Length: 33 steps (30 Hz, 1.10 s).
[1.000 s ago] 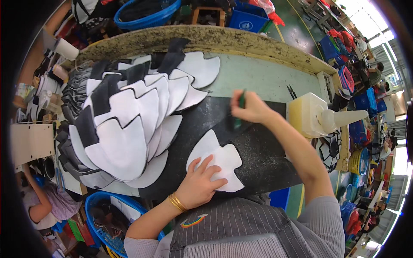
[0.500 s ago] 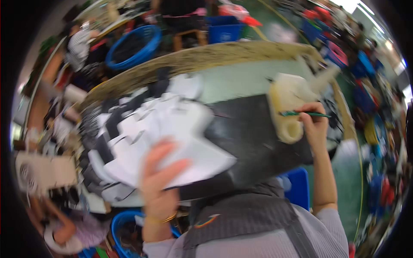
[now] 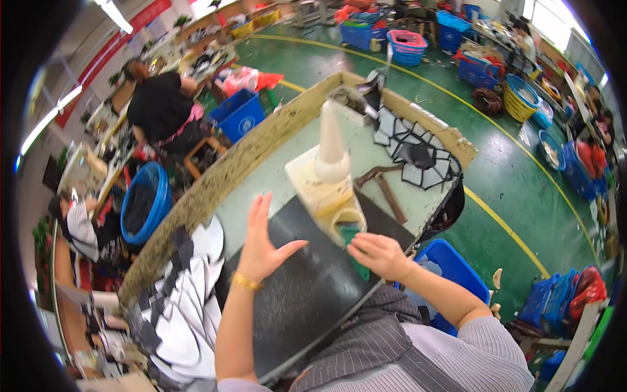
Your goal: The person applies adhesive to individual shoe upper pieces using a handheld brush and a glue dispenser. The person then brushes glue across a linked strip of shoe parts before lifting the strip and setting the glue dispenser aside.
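Note:
My right hand (image 3: 381,256) pinches a flat green brush-like tool (image 3: 360,266), whose far end sits inside the round mouth of a yellowed plastic glue pot (image 3: 312,185). The end within the mouth is hidden. A tall whitish cone (image 3: 330,144) rises from the pot's far part. Over the black board (image 3: 284,287), my left hand (image 3: 262,248) is open and holds nothing, thumb spread from the raised fingers. Left of the board lies a fanned pile of white and black cut pieces (image 3: 186,320).
A hammer (image 3: 390,196) lies right of the pot. Dark-edged white pieces (image 3: 421,153) cover the table's far right corner. A raised, stained ledge (image 3: 261,153) borders the table's far side. A blue bin (image 3: 450,271) stands at my right; a person in black (image 3: 163,104) works far left.
My view has swung to the right. My left hand has come off the white pieces and opened. The green tool has gone from above the pot into its mouth.

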Each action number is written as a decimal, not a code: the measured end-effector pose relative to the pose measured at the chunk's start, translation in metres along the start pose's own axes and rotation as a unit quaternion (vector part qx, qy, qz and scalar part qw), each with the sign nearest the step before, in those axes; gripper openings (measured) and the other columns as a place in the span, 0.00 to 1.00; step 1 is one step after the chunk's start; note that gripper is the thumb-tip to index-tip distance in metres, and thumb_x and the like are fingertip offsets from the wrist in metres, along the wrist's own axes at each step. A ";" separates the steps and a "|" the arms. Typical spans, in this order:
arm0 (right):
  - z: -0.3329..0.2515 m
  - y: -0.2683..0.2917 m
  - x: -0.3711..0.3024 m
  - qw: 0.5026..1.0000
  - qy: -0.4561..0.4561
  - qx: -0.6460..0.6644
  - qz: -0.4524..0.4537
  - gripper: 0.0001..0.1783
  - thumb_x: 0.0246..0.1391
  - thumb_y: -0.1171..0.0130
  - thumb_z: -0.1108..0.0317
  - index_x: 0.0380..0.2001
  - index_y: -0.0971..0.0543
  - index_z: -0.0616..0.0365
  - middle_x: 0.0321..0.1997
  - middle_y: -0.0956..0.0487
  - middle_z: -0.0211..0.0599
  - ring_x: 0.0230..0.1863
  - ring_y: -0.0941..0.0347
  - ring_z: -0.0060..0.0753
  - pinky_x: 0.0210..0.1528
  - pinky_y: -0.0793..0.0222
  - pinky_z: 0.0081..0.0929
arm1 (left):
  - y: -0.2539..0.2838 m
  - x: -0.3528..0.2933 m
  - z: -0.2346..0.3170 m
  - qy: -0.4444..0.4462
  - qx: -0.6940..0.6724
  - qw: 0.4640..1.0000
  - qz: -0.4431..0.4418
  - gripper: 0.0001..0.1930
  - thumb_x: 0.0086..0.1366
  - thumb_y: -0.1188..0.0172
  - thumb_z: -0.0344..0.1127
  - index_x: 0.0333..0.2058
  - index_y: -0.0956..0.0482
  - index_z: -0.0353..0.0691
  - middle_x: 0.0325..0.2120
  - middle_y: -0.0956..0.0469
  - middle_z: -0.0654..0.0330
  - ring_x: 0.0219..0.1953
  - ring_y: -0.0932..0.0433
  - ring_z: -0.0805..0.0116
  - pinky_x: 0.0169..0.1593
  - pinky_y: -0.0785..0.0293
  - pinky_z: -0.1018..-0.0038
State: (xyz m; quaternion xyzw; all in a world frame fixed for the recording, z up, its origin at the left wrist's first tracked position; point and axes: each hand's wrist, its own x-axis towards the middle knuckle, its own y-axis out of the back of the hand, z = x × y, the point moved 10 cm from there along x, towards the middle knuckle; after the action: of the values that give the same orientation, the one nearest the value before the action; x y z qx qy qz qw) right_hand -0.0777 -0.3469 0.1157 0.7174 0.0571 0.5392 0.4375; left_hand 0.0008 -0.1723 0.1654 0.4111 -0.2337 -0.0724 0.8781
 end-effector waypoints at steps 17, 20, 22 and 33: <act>0.282 0.011 -0.054 0.893 -0.389 -0.166 -0.153 0.48 0.30 0.36 0.42 0.50 0.36 0.65 0.49 0.33 0.50 0.51 0.38 0.48 0.53 0.44 0.42 | -0.037 0.109 -0.133 0.045 -0.234 0.971 0.034 0.53 0.31 0.27 0.42 0.57 0.49 0.43 0.51 0.47 0.57 0.55 0.41 0.60 0.51 0.33 0.62; 0.286 0.005 -0.055 0.853 -0.445 -0.160 -0.223 0.42 0.31 0.36 0.46 0.48 0.33 0.62 0.47 0.32 0.49 0.49 0.37 0.49 0.52 0.44 0.40 | -0.017 0.112 -0.162 0.065 -0.224 0.971 0.062 0.51 0.33 0.27 0.40 0.57 0.49 0.44 0.52 0.46 0.57 0.55 0.41 0.61 0.52 0.33 0.63; 0.292 0.021 -0.058 0.850 -0.487 -0.097 -0.174 0.30 0.32 0.38 0.55 0.42 0.28 0.58 0.41 0.29 0.49 0.42 0.32 0.49 0.47 0.39 0.35 | -0.013 0.110 -0.178 0.088 -0.252 0.961 0.066 0.51 0.34 0.28 0.38 0.57 0.50 0.46 0.53 0.45 0.57 0.55 0.40 0.62 0.53 0.34 0.63; 0.229 0.047 -0.044 0.717 -0.554 0.423 -0.002 0.26 0.37 0.40 0.71 0.44 0.30 0.60 0.39 0.29 0.30 0.38 0.33 0.18 0.40 0.35 0.19 | 0.026 0.088 -0.058 0.008 0.077 0.975 0.210 0.46 0.43 0.31 0.44 0.57 0.47 0.35 0.53 0.42 0.47 0.54 0.40 0.54 0.58 0.46 0.64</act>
State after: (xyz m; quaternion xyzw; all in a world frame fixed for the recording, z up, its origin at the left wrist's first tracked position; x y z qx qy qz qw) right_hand 0.0746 -0.5297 0.1086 0.9980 0.0278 -0.0354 0.0433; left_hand 0.1037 -0.1437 0.1844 0.4200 -0.3129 0.1349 0.8411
